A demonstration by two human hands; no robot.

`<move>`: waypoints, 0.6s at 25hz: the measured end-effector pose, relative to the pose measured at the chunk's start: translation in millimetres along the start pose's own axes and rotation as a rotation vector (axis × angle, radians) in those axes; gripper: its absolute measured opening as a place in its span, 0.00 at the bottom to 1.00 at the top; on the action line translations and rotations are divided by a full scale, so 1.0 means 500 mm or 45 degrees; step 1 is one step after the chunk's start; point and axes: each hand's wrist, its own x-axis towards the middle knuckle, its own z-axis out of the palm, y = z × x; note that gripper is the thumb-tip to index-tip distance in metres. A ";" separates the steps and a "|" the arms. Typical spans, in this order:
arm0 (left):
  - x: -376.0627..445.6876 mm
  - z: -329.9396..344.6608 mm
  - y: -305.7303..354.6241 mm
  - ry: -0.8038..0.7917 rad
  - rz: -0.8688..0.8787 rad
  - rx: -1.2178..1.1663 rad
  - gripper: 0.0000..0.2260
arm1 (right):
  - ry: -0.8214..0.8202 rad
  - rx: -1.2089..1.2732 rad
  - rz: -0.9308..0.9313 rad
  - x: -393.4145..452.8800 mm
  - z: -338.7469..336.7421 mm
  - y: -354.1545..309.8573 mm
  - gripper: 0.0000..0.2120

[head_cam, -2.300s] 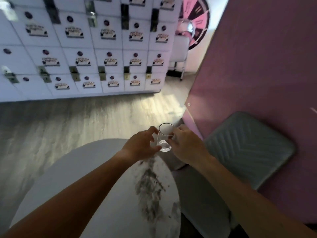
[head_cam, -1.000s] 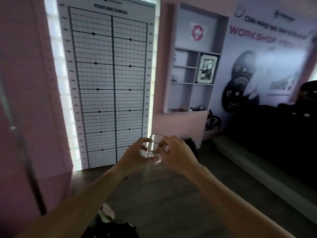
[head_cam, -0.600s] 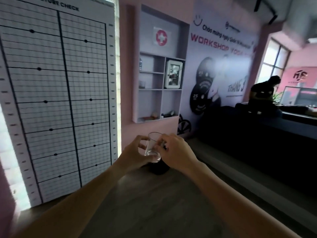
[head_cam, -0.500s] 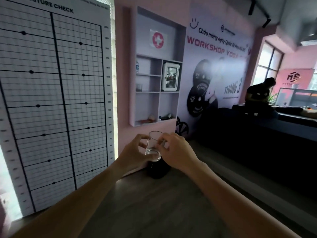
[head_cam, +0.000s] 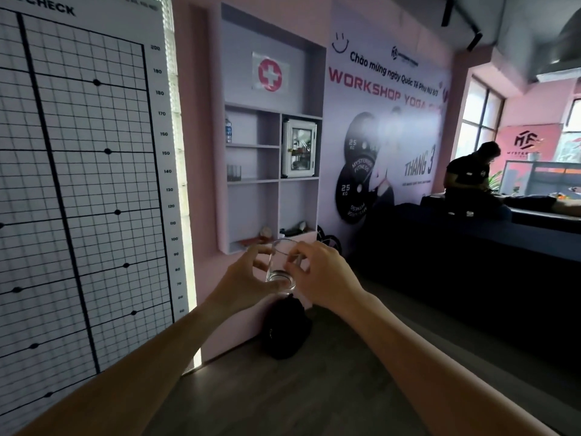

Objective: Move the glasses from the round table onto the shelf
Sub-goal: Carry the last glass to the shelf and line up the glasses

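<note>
Both hands grip one clear glass (head_cam: 280,262) in mid-air at chest height, the left hand (head_cam: 243,280) wrapped round its side and the right hand (head_cam: 317,278) pinching near the rim, probably to keep it upright and steady while walking. It is not yet on the shelf (head_cam: 270,146), which is set into the pink wall ahead, where small glasses (head_cam: 234,173) already seem to stand. Compared with half a second ago the shelf looms larger and nearer; the two-handed hold is unchanged.
</note>
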 end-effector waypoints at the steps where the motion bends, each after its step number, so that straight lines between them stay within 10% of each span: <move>1: 0.041 0.015 -0.005 0.004 0.007 -0.003 0.34 | 0.007 0.014 -0.016 0.032 0.004 0.034 0.06; 15: 0.523 0.189 -0.095 0.095 0.007 -0.046 0.27 | -0.031 0.029 -0.146 0.446 0.060 0.415 0.06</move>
